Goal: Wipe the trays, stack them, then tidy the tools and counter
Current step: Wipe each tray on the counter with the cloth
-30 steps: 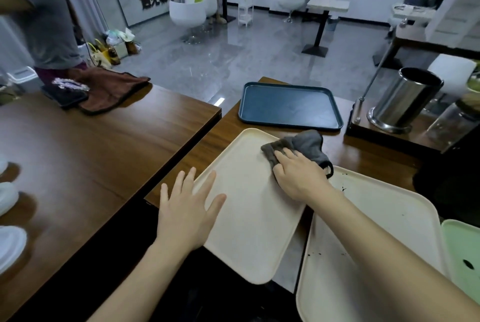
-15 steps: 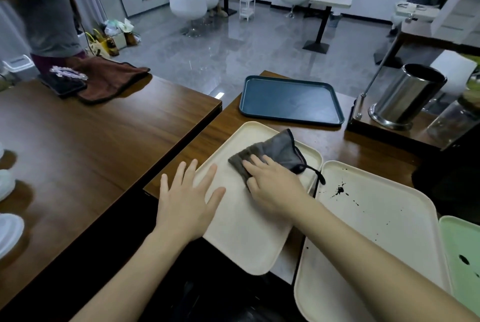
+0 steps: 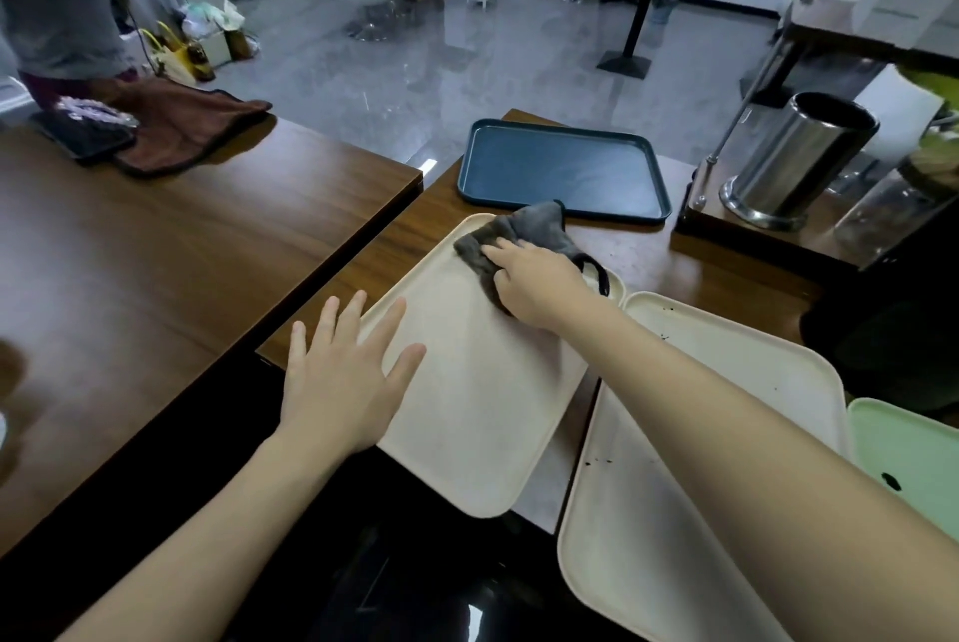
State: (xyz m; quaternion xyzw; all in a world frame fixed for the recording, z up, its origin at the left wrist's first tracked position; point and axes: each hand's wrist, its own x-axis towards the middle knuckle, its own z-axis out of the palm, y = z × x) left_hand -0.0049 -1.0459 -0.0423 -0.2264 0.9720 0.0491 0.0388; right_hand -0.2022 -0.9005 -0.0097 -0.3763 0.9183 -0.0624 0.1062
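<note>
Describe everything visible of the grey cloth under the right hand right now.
The grey cloth is soft, fuzzy-looking fabric, crumpled into a wad, with a dark loop trailing at its right side. It lies on the far end of the left cream tray, pressed down by the right hand, whose fingers lie across it. Its far corner sticks up.

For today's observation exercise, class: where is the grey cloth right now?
In the head view, near the centre, the grey cloth lies pressed under the right hand at the far end of the left cream tray, just short of the dark blue tray.
</note>
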